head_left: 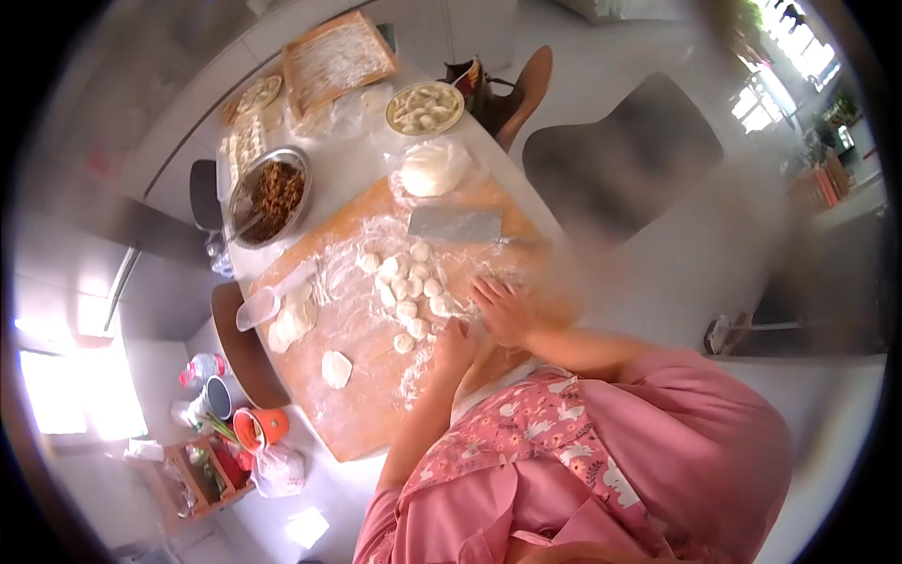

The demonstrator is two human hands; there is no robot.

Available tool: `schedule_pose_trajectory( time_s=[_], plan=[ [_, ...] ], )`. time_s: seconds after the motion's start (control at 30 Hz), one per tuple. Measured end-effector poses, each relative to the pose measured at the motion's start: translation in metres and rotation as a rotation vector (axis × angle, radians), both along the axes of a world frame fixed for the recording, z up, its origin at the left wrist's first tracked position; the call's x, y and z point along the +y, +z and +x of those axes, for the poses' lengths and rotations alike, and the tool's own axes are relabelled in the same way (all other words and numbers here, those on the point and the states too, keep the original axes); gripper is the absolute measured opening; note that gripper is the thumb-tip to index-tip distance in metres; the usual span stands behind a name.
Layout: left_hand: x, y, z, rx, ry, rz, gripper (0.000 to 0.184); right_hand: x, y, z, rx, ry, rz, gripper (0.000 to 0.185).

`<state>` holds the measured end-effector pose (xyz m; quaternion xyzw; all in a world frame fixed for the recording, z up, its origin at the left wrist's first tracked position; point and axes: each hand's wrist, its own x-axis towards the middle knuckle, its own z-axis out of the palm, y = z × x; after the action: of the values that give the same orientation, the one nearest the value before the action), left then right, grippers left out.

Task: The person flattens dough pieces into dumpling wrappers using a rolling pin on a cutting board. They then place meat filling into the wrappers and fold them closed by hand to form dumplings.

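Observation:
Low at the near edge of a floured wooden board, my left hand is closed beside the dough pieces; what it holds, if anything, is hidden. My right hand lies to its right, palm down with fingers spread on the board. Several small round dough pieces are clustered just left of and above my hands. One flattened dough round lies apart at lower left. Near the left edge is a stack of flat wrappers beside a clear scoop. A wide metal blade rests above the pieces.
A metal bowl of brown filling stands at upper left. Behind the board are a dough lump in plastic, a plate of dumplings and a floured wooden tray. Chairs flank the table.

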<state>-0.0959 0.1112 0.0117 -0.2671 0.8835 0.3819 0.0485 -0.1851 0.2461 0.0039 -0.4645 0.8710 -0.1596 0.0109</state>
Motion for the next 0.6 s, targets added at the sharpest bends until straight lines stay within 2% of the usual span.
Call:
schedule_pose_trajectory(
  time_s=[0.07, 0.1, 0.17, 0.2, 0.3, 0.37, 0.43, 0.5, 0.57, 0.6],
  plan=[
    [-0.004, 0.004, -0.01, -0.032, -0.023, -0.044, 0.016, -0.043, -0.009, -0.019, 0.064, -0.153, -0.025, 0.053],
    [-0.008, 0.005, -0.015, -0.055, -0.065, -0.09, 0.015, -0.041, -0.01, -0.018, 0.052, -0.142, -0.021, 0.053],
    [-0.021, -0.002, -0.014, -0.052, -0.126, 0.03, 0.016, -0.025, -0.009, -0.007, -0.078, -0.097, -0.138, 0.053],
    [-0.023, -0.003, -0.008, -0.016, -0.084, 0.093, 0.017, -0.001, 0.008, 0.001, -0.079, -0.043, 0.101, 0.053],
    [-0.014, 0.002, 0.01, 0.007, -0.007, 0.164, 0.017, 0.029, -0.004, 0.014, -0.182, -0.055, 0.06, 0.053],
    [-0.007, 0.013, 0.01, 0.02, 0.004, 0.156, 0.016, -0.004, 0.041, 0.003, -0.119, -0.071, 0.096, 0.052],
    [-0.005, 0.023, -0.005, -0.025, 0.014, -0.044, 0.015, -0.042, 0.007, -0.018, -0.033, -0.129, 0.053, 0.05],
    [-0.014, 0.017, -0.011, -0.079, -0.011, -0.016, 0.016, -0.042, -0.007, -0.014, 0.045, -0.198, 0.007, 0.049],
    [-0.021, 0.016, -0.005, -0.13, -0.042, 0.012, 0.018, -0.004, -0.002, -0.003, 0.088, 0.02, -0.003, 0.048],
    [-0.023, 0.02, 0.001, -0.136, -0.035, 0.1, 0.025, 0.014, 0.033, 0.009, 0.054, 0.01, 0.092, 0.048]
  ],
)
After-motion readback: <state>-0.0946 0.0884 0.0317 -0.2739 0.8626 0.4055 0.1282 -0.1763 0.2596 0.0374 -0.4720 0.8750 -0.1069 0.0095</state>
